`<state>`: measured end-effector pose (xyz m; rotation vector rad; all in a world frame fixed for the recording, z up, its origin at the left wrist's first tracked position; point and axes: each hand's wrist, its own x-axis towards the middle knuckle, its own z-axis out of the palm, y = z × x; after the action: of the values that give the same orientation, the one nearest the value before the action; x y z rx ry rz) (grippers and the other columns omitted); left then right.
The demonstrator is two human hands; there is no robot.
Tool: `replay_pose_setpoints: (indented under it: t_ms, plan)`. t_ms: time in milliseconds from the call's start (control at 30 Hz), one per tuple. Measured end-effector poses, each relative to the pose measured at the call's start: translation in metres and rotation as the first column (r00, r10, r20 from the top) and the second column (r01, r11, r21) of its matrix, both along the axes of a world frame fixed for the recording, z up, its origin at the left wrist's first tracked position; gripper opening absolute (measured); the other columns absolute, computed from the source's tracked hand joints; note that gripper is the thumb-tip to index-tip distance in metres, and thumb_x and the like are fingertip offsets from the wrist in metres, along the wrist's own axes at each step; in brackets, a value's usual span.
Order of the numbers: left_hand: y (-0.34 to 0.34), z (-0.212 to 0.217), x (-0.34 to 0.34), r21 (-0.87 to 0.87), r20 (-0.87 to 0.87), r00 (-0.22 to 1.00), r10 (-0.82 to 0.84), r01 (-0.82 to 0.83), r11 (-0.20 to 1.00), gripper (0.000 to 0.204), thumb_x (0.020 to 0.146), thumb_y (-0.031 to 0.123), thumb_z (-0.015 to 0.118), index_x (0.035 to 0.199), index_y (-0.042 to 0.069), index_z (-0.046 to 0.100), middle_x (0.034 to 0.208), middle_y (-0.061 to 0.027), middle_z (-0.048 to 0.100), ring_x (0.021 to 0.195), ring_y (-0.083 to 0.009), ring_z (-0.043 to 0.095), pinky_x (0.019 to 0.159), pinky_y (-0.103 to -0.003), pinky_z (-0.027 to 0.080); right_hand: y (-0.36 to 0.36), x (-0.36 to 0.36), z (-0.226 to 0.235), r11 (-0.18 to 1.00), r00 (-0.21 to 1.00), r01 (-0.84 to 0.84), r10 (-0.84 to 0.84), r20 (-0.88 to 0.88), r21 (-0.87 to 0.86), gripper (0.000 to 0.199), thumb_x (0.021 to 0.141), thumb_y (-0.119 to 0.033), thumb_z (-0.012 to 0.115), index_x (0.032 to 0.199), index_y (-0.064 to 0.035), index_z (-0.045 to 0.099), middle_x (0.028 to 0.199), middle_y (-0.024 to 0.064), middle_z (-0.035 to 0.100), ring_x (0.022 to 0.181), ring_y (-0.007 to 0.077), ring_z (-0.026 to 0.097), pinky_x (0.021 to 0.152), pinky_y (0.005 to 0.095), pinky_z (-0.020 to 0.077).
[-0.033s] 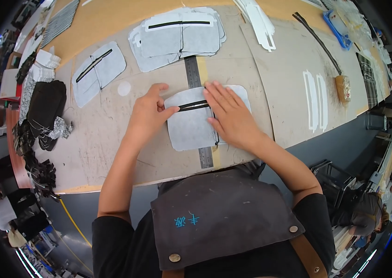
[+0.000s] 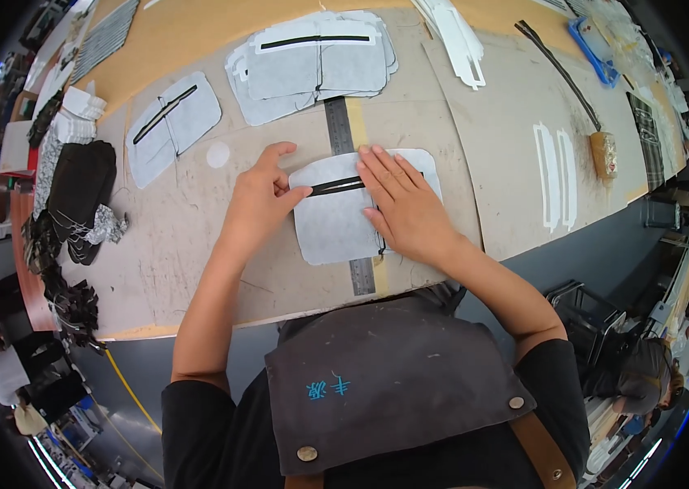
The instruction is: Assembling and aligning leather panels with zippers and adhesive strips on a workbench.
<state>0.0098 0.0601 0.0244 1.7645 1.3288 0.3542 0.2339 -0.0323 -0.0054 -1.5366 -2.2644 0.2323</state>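
Note:
A pale grey fabric panel (image 2: 330,228) with rounded corners lies flat before me, a black-edged slot (image 2: 336,187) running across its upper part. My right hand (image 2: 406,202) rests flat on the panel's right half, fingers together and stretched out, covering part of the slot. At the slot's left end, the thumb of my left hand (image 2: 261,194) touches the panel. Its index finger is raised and apart from the thumb; the other fingers are partly hidden. Beneath the panel a metal ruler (image 2: 362,279) shows at both its near and far edges.
Beyond my hands sits a stack of similar panels (image 2: 283,69), with a single panel (image 2: 189,114) to its left. Dark fabric pieces (image 2: 81,183) lie at the left. White strips (image 2: 548,179), a brush-like tool (image 2: 603,155) and a blue tray (image 2: 591,50) are at the right.
My left thumb has shifted very slightly left at the slot's end. My right hand stays flat on the panel, and the panel looks unmoved.

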Motion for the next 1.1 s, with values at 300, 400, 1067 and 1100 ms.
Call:
replay_pose_setpoints:
  t_ms: [300, 400, 1067, 1100]
  plan:
    - [-0.003, -0.010, -0.009, 0.052, 0.127, 0.991, -0.032, 0.026, 0.998, 0.044, 0.080, 0.001, 0.073, 0.122, 0.008, 0.061, 0.062, -0.0028, 0.052, 0.057, -0.0125, 0.049, 0.057, -0.028, 0.043, -0.014, -0.007, 0.006, 0.994, 0.995, -0.021, 0.031, 0.091, -0.104, 0.061, 0.095, -0.025, 0.057, 0.142, 0.0084, 0.038, 0.153, 0.0216, 0.033, 0.145, 0.0334, 0.029, 0.119, 0.0442, 0.0230]
    - [-0.004, -0.019, -0.008, 0.040, 0.174, 0.985, -0.001, -0.006, 0.999, 0.031, 0.081, 0.001, 0.072, 0.111, 0.006, 0.067, 0.066, -0.0046, 0.057, 0.057, -0.0129, 0.050, 0.057, -0.028, 0.043, -0.014, -0.008, 0.006, 0.993, 0.996, -0.021, 0.030, 0.083, -0.116, 0.062, 0.094, -0.024, 0.059, 0.142, 0.0090, 0.039, 0.153, 0.0220, 0.034, 0.145, 0.0342, 0.029, 0.119, 0.0447, 0.0234]
    - [-0.032, -0.014, 0.005, 0.681, -0.135, 0.954, -0.269, 0.287, 0.673, 0.048, 0.084, 0.017, 0.071, 0.128, 0.002, 0.059, 0.136, -0.0127, 0.056, 0.126, -0.0286, 0.052, 0.101, -0.042, 0.043, -0.021, -0.016, 0.013, 0.980, 0.989, -0.052, 0.077, 0.124, -0.191, 0.070, 0.092, -0.035, 0.058, 0.141, 0.0107, 0.037, 0.154, 0.0244, 0.029, 0.146, 0.0353, 0.024, 0.120, 0.0444, 0.0203]
    - [-0.041, -0.018, 0.012, 0.680, -0.138, 0.955, -0.264, 0.285, 0.676, 0.048, 0.084, 0.017, 0.071, 0.128, 0.002, 0.059, 0.136, -0.0127, 0.056, 0.126, -0.0286, 0.052, 0.101, -0.042, 0.043, -0.020, -0.015, 0.013, 0.980, 0.989, -0.058, 0.083, 0.121, -0.192, 0.070, 0.092, -0.035, 0.058, 0.141, 0.0107, 0.037, 0.154, 0.0244, 0.029, 0.146, 0.0353, 0.024, 0.120, 0.0444, 0.0203]
